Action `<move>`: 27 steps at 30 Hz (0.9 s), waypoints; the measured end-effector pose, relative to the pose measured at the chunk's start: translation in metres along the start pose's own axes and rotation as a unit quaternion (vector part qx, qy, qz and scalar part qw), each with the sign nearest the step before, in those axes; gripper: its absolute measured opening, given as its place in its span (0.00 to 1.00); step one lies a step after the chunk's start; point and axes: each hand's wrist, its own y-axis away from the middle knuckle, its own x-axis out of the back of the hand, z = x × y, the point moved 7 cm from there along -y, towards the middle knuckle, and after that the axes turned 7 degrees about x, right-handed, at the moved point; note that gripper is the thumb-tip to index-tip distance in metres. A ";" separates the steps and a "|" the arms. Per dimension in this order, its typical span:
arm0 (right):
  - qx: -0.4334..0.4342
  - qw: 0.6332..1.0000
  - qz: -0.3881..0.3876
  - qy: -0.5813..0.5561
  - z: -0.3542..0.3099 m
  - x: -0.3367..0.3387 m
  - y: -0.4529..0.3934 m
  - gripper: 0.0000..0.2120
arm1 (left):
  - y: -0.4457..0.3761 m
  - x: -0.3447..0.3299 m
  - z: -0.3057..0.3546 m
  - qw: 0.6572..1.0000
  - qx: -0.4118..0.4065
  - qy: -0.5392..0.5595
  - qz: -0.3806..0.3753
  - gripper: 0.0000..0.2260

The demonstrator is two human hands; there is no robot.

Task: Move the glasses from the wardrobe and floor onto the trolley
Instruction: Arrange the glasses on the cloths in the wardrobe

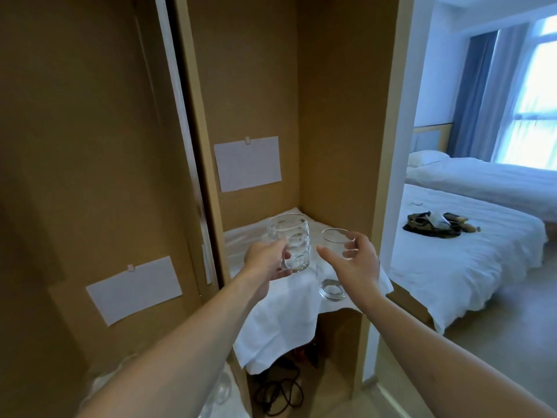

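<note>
Left hand (266, 262) gripping the dimpled glass mug (288, 241) by its handle, raised above the wardrobe shelf (241, 236); right hand (351, 260) curled round the plain tumbler (335, 242), fingertips on its far wall. Wardrobe (256, 86) side panels close on both sides: risk of knocking glass on wood while drawing both arms out, or of glass clinking on glass, being so near each other. Loose white cloth (280, 321) draped over the shelf edge, liable to snag and drag. Small glass dish (331, 291) just below the right wrist, easily swept off. Trolley not in view.
</note>
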 end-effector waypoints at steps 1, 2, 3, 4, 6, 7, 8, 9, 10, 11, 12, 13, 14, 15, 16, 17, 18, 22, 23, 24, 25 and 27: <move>-0.003 1.000 -0.001 0.004 0.006 -0.004 -0.008 0.38 | -0.013 -0.004 0.000 1.000 0.003 -0.001 0.002 0.05; -0.006 1.000 -0.003 0.008 0.013 -0.009 -0.017 0.39 | -0.026 -0.007 0.000 1.000 0.007 -0.001 0.005 0.05; -0.007 1.000 -0.007 0.011 0.019 -0.013 -0.025 0.38 | -0.040 -0.011 0.001 1.000 0.010 0.001 0.007 0.05; -0.008 1.000 -0.010 0.014 0.026 -0.018 -0.035 0.38 | -0.053 -0.016 0.003 1.000 0.011 0.003 0.009 0.06; -0.010 1.000 -0.016 0.019 0.037 -0.029 -0.055 0.37 | -0.080 -0.023 0.004 1.000 0.017 0.008 0.012 0.07; -0.010 1.000 -0.016 0.022 0.042 -0.034 -0.064 0.37 | -0.093 -0.026 0.004 1.000 0.022 0.011 0.012 0.07; -0.009 1.000 -0.015 0.026 0.047 -0.039 -0.073 0.36 | -0.106 -0.030 0.004 1.000 0.026 0.013 0.011 0.07; -0.007 0.999 -0.014 0.031 0.052 -0.044 -0.082 0.35 | -0.119 -0.033 0.004 0.999 0.029 0.014 0.009 0.07; -0.005 0.999 -0.015 0.036 0.056 -0.050 -0.091 0.35 | -0.131 -0.035 0.003 0.999 0.030 0.015 0.009 0.06; -0.004 0.999 -0.018 0.042 0.060 -0.056 -0.100 0.34 | -0.142 -0.036 0.002 0.999 0.030 0.015 0.010 0.06; -0.004 0.999 -0.021 0.045 0.065 -0.063 -0.108 0.34 | -0.152 -0.037 0.000 0.999 0.030 0.015 0.012 0.06; -0.006 0.999 -0.024 0.047 0.071 -0.069 -0.115 0.35 | -0.162 -0.037 -0.002 0.999 0.030 0.016 0.013 0.06; -0.008 0.999 -0.026 0.047 0.077 -0.075 -0.122 0.35 | -0.170 -0.037 -0.004 0.999 0.032 0.016 0.013 0.06; -0.012 0.998 -0.030 0.047 0.083 -0.080 -0.127 0.36 | -0.178 -0.036 -0.008 0.999 0.037 0.016 0.011 0.06; -0.016 0.998 -0.034 0.045 0.090 -0.086 -0.132 0.37 | -0.185 -0.036 -0.011 0.999 0.045 0.015 0.011 0.05; -0.021 0.998 -0.039 0.044 0.097 -0.091 -0.137 0.36 | -0.193 -0.036 -0.014 0.998 0.055 0.016 0.011 0.05; -0.026 0.998 -0.045 0.041 0.103 -0.097 -0.142 0.36 | -0.200 -0.037 -0.017 0.998 0.065 0.017 0.012 0.05; -0.038 0.996 -0.075 0.026 0.129 -0.127 -0.164 0.37 | -0.229 -0.039 -0.029 0.995 0.096 0.024 0.031 0.04; -0.038 0.995 -0.086 0.024 0.138 -0.137 -0.170 0.39 | -0.238 -0.040 -0.033 0.994 0.101 0.032 0.040 0.04; -0.037 0.995 -0.091 0.020 0.142 -0.144 -0.174 0.40 | -0.242 -0.040 -0.036 0.993 0.104 0.036 0.044 0.03; -0.036 0.994 -0.104 0.017 0.151 -0.155 -0.181 0.41 | -0.249 -0.040 -0.039 0.992 0.107 0.041 0.053 0.03; -0.031 0.990 -0.138 0.023 0.165 -0.178 -0.197 0.41 | -0.264 -0.038 -0.045 0.989 0.107 0.056 0.079 0.04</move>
